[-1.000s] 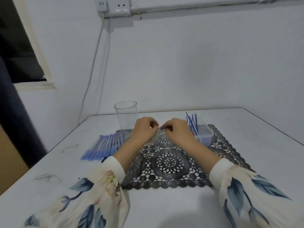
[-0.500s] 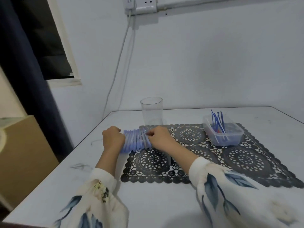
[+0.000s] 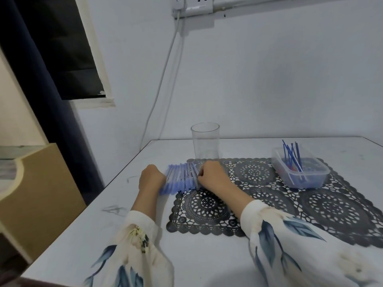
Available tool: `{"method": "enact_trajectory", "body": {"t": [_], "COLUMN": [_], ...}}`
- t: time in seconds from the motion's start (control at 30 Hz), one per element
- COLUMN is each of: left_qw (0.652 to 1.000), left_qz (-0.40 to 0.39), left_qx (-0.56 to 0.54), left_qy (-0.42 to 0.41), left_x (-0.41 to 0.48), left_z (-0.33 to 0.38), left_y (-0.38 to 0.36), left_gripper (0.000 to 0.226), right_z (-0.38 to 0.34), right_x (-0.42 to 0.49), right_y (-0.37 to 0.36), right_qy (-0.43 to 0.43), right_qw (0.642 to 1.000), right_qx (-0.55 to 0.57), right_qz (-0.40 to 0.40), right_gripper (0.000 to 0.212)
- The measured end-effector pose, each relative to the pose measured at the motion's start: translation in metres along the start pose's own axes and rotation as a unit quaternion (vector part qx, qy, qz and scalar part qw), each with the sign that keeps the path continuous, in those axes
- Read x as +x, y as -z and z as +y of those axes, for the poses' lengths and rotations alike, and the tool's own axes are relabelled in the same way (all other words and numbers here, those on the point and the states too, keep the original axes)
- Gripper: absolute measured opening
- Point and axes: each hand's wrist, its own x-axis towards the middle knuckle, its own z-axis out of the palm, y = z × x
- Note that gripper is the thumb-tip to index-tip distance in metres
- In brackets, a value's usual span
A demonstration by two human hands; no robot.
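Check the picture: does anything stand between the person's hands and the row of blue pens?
Nothing visible does. The left hand lies against the row of blue pens at its left side, the right hand at its right side, with no gap. The clear cup stands behind the row, out of the way.

Both arms reach forward, forearms bare past the wrists. Left sleeve [image 3: 138, 235] and right sleeve [image 3: 275, 230] end partway up the forearms. Left hand [image 3: 152, 178] is back up with a straight wrist. Its fingers curl under toward the right, tips hidden, so can't tell if they hold anything. Left forearm runs nearly straight ahead. Right hand [image 3: 211, 175] is knuckles up, fingers curled, tips pointing left and pinching a pen [image 3: 196, 181]. Right forearm angles in from the right. Hands near each other, level, not touching. Slight blur on both.
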Motion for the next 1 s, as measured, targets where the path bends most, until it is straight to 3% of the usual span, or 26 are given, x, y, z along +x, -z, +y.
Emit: {"method": "enact_trajectory", "body": {"t": [0.1, 0.2, 0.27, 0.37, 0.43, 0.53, 0.67, 0.77, 0.87, 1.0], "left_qw": [1.000, 0.999, 0.997, 0.986, 0.967, 0.925, 0.881, 0.862, 0.881, 0.931], "left_qz": [-0.006, -0.003, 0.013, 0.064, 0.094, 0.117, 0.135, 0.121, 0.105, 0.043], "left_qx": [-0.018, -0.045, -0.076, -0.153, -0.232, -0.338, -0.397, -0.404, -0.346, -0.229], "left_qy": [0.011, 0.020, 0.019, -0.012, -0.050, -0.130, -0.218, -0.280, -0.305, -0.279], "left_x": [0.001, 0.002, 0.004, 0.000, -0.009, -0.026, -0.034, -0.028, -0.018, -0.001], "left_z": [0.000, 0.001, 0.000, 0.005, 0.016, 0.042, 0.079, 0.108, 0.134, 0.150], "left_y": [0.001, 0.008, 0.013, 0.024, 0.030, 0.037, 0.049, 0.058, 0.062, 0.054], "left_gripper": [0.022, 0.003, 0.016, 0.021, 0.017, 0.012, 0.014, 0.019, 0.012, 0.010], "right_z": [-0.003, -0.006, -0.005, -0.001, 0.002, 0.004, -0.004, -0.014, -0.021, -0.017], "right_x": [-0.003, -0.005, -0.007, -0.011, -0.012, -0.010, -0.007, 0.006, 0.026, 0.050], "right_y": [0.007, 0.013, 0.017, 0.028, 0.039, 0.057, 0.086, 0.108, 0.123, 0.128], "right_qy": [0.017, 0.008, -0.005, -0.023, -0.030, -0.045, -0.001, 0.050, 0.083, 0.074], "right_qw": [0.999, 0.996, 0.991, 0.985, 0.985, 0.993, 0.976, 0.949, 0.926, 0.943], "right_qx": [-0.027, -0.087, -0.123, -0.144, -0.132, -0.015, 0.215, 0.260, 0.263, 0.205], "right_qz": [-0.014, -0.031, -0.054, -0.090, -0.109, -0.106, 0.022, 0.170, 0.257, 0.252], "right_gripper": [0.017, 0.022, 0.027, 0.019, 0.016, 0.017, 0.014, 0.008, 0.007, 0.012]}}
